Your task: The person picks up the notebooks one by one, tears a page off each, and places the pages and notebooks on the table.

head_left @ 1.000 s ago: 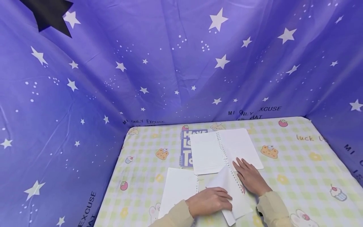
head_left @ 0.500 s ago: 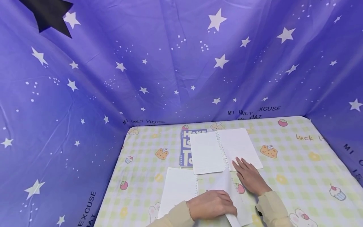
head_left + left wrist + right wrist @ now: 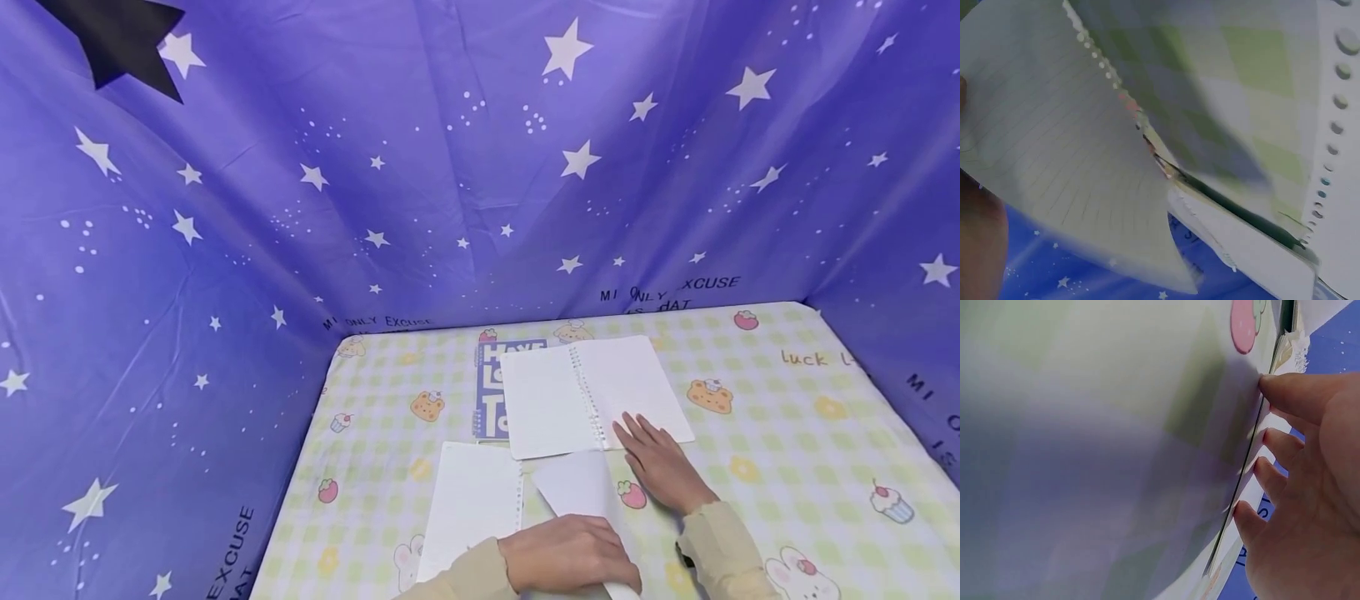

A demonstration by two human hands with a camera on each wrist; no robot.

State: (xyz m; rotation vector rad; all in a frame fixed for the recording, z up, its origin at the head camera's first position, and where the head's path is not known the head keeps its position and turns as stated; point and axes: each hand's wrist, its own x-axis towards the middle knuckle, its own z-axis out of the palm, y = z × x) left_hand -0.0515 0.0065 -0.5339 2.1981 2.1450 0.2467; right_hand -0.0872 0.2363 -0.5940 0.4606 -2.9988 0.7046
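Note:
A spiral notebook (image 3: 543,404) lies spread at the middle of the table, both facing pages white. My right hand (image 3: 663,468) rests with spread fingers on the lower part of its right page; the right wrist view shows these fingers (image 3: 1269,478) along the notebook's near edge. Below the spine, my left hand (image 3: 573,552) grips a loose sheet of paper (image 3: 581,483), which is bent and slanting. Faint lines and a ragged row of punched holes appear on that sheet (image 3: 1085,156) in the left wrist view. Another white sheet (image 3: 472,500), punched along its right side, lies left of it.
Partly under the open notebook is a blue notebook (image 3: 491,408) with large white letters. The table wears a green checked cloth (image 3: 375,492) with cartoon prints. Purple star-printed curtains (image 3: 420,208) stand around its back and sides.
My left hand has shifted slightly right with the sheet. The sheet's punched edge has swung away from the spine, uncovering a printed strawberry. The right hand has stayed in place.

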